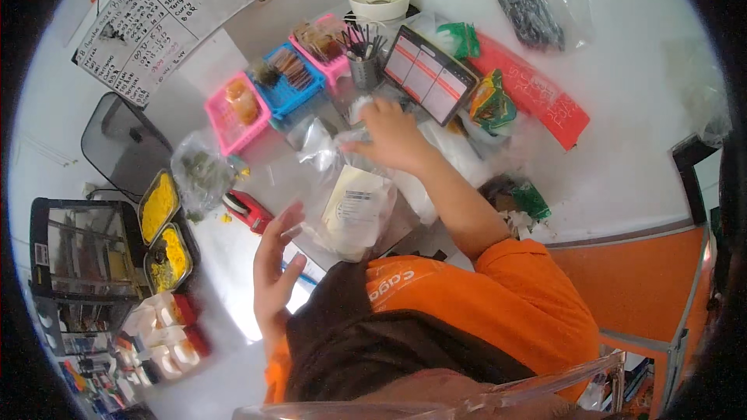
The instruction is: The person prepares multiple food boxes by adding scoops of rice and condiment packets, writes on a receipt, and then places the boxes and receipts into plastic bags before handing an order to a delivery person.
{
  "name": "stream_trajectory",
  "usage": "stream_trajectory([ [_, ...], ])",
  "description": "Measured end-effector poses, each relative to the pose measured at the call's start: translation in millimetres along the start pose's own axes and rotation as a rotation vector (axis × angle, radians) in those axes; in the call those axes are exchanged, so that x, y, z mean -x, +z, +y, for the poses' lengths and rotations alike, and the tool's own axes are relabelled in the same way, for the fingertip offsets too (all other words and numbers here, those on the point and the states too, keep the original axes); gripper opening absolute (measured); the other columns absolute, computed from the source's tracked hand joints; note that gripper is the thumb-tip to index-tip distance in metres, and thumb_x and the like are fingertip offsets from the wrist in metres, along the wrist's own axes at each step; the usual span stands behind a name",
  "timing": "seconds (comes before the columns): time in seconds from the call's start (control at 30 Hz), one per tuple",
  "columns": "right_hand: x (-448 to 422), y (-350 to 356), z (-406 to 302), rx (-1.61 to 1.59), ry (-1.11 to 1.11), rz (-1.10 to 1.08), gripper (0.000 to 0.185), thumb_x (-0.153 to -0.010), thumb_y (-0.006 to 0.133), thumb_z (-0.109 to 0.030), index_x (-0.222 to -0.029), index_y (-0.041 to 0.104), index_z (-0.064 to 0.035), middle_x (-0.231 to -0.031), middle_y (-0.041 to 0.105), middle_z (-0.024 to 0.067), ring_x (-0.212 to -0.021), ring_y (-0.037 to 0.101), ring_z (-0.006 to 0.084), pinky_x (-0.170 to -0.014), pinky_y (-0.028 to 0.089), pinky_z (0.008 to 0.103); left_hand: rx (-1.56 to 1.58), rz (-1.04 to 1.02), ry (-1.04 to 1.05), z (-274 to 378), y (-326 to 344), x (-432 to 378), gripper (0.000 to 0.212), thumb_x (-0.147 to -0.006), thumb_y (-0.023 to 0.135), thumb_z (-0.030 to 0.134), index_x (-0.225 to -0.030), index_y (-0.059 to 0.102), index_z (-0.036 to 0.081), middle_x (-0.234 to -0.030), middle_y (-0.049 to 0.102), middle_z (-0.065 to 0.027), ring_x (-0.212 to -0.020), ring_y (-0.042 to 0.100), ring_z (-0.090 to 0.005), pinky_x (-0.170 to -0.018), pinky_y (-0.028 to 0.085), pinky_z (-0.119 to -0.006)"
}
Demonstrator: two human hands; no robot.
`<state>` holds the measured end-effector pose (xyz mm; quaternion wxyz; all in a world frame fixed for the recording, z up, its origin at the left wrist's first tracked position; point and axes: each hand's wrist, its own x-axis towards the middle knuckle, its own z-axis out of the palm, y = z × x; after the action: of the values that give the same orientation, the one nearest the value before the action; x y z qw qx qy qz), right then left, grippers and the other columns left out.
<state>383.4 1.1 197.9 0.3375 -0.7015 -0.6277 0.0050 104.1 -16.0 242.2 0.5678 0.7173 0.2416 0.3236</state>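
Note:
My right hand (388,134) reaches over the work table, its fingertips at a crumpled white item (360,108), perhaps plastic or tissue. Its thumb stands apart from the fingers, and I cannot tell whether it grips the item. Under and beside this hand lies clear plastic wrapping (318,143). In front of my body, a paper packet with a printed label (356,207) sits inside a clear plastic bag (379,239). My left hand (274,274) is raised at the left, holding nothing, with its fingers apart. A red tape dispenser (248,212) is close beyond it.
Pink (233,137) and blue baskets (292,96) hold packets, beside a metal cup of black sticks (365,73) and a tablet (430,74). Leftward are a bag of greens (204,172), trays of yellow food (159,204) and stacked boxes (169,332). A white bowl (379,9) stands behind.

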Motion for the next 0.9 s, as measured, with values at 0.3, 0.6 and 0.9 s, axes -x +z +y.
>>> stream_trajectory([
  [0.3, 4, 14, 21, -0.069, 0.123, -0.197, 0.031, -0.075, 0.067, -0.029, -0.085, 0.060, -0.0013, -0.086, 0.064, 0.0191, -0.082, 0.062, 0.0324, -0.073, 0.047, 0.0401, -0.008, 0.063, -0.020, -1, 0, 7, 0.060, -0.078, 0.063, 0.020, -0.131, 0.041, 0.003, -0.133, 0.044, -0.0162, -0.120, 0.044, -0.0259, -0.099, 0.033, -0.038],
  [0.6, 7, 27, 9, -0.462, 0.176, -0.013, 0.011, -0.079, 0.062, -0.014, -0.084, 0.061, -0.0039, -0.076, 0.064, 0.0119, -0.069, 0.061, 0.0223, -0.064, 0.047, 0.0319, 0.012, -0.033, -0.013, -5, 3, -6, 0.064, -0.079, 0.063, 0.027, -0.133, 0.039, 0.003, -0.133, 0.043, -0.0163, -0.118, 0.045, -0.0267, -0.098, 0.034, -0.038],
  [0.9, 29, 36, -55, -0.763, 0.100, -0.260, 0.042, -0.073, 0.066, -0.007, -0.111, 0.049, -0.0072, -0.098, 0.058, 0.0091, -0.086, 0.058, 0.0197, -0.070, 0.049, 0.0342, -0.092, -0.206, 0.206, -43, -3, -31, 0.074, -0.083, 0.059, 0.037, -0.140, 0.026, 0.003, -0.142, 0.032, -0.0171, -0.127, 0.034, -0.0329, -0.101, 0.029, -0.047],
])
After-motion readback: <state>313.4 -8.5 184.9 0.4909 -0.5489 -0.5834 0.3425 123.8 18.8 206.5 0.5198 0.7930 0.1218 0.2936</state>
